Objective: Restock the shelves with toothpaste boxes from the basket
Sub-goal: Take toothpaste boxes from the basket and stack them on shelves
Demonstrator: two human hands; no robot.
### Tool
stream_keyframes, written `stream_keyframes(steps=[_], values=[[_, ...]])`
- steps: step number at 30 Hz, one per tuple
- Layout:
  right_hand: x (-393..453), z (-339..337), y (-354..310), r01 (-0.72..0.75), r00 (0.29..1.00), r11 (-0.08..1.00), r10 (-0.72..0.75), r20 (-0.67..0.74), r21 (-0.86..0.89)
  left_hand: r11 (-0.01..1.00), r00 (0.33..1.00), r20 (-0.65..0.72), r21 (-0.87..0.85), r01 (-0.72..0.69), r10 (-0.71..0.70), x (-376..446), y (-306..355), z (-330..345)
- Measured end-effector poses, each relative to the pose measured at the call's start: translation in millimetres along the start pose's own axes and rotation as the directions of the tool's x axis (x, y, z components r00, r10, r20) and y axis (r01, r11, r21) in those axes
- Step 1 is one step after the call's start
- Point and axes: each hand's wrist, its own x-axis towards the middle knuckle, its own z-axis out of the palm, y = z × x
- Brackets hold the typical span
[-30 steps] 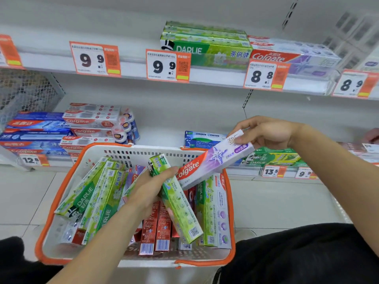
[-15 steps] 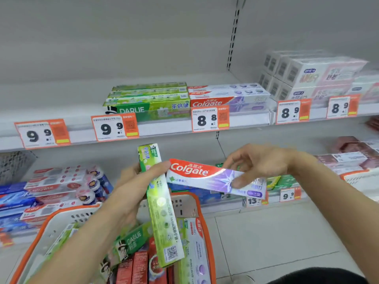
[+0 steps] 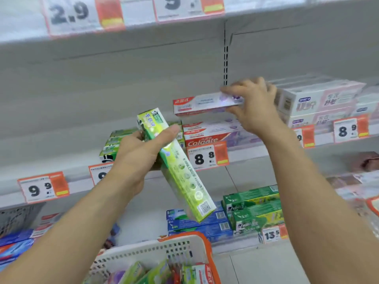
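Landmark: the 8.8 price tag.
Far left, lower: a 9.9 price tag.
Far right, slightly higher: an 8.9 price tag.
Below right: a 13.5 price tag.
Top left: a blurred 2.9 price tag.

The basket is cut off by the bottom edge, and the top-shelf price tags are blurred and cropped.

White shop shelving with orange price tags, evenly lit.
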Motion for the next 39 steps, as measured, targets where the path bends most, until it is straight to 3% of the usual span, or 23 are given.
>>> stream_keyframes(steps=[4,9,14,17,20,22,24,25,26,28,30,31,35,39], values=[[13,14,28,-0.036,0.997,0.998,0.031,0.077,0.055,1.000,0.999,-0.019,-0.009,0.030,-0.030,12,-3,-2],[27,8,46,-0.071,0.975,0.960,0.010,0.221,0.271,0.998,0.997,0.048,0.001,0.062,-0.062,20,-6,2],[57,-2,50,-0.149,0.832,0.973,0.027,0.554,0.176,0.998,0.995,0.079,-0.021,0.061,-0.059,29,0,3],[56,4,55,-0.222,0.758,0.956,0.045,0.650,0.193,0.997,0.994,0.091,-0.045,0.064,-0.060,30,0,5],[51,6,55,-0.229,0.779,0.958,0.074,0.622,0.172,0.995,0.993,0.100,-0.067,0.069,-0.062,29,-4,7],[47,3,44,-0.151,0.887,0.979,0.073,0.456,0.138,0.994,0.996,0.068,-0.089,0.067,-0.061,30,-5,8],[34,-4,16,-0.085,0.958,0.958,0.003,0.286,0.275,0.991,0.998,0.025,-0.119,0.063,-0.061,32,-5,8],[25,-9,-1,-0.082,0.954,0.918,-0.041,0.298,0.388,0.988,0.998,-0.001,-0.139,0.062,-0.063,34,-5,8],[17,-13,-17,-0.113,0.924,0.863,-0.092,0.372,0.493,0.984,0.997,-0.029,-0.167,0.063,-0.069,35,-5,8],[-2,-18,-43,-0.248,0.769,0.758,-0.226,0.598,0.604,0.966,0.993,-0.075,-0.249,0.074,-0.096,37,-4,6],[-13,-17,-57,-0.242,0.625,0.784,-0.325,0.710,0.572,0.935,0.987,-0.082,-0.340,0.100,-0.135,39,-2,4],[-16,-14,-61,-0.190,0.611,0.816,-0.337,0.716,0.546,0.918,0.984,-0.080,-0.381,0.115,-0.156,39,-1,3],[-12,-6,-65,-0.182,0.770,0.821,-0.224,0.598,0.542,0.889,0.993,-0.040,-0.451,0.081,-0.110,37,7,-8],[1,-8,-54,-0.296,0.865,0.669,-0.115,0.488,0.682,0.922,0.995,-0.074,-0.374,-0.095,0.072,45,14,-40]])
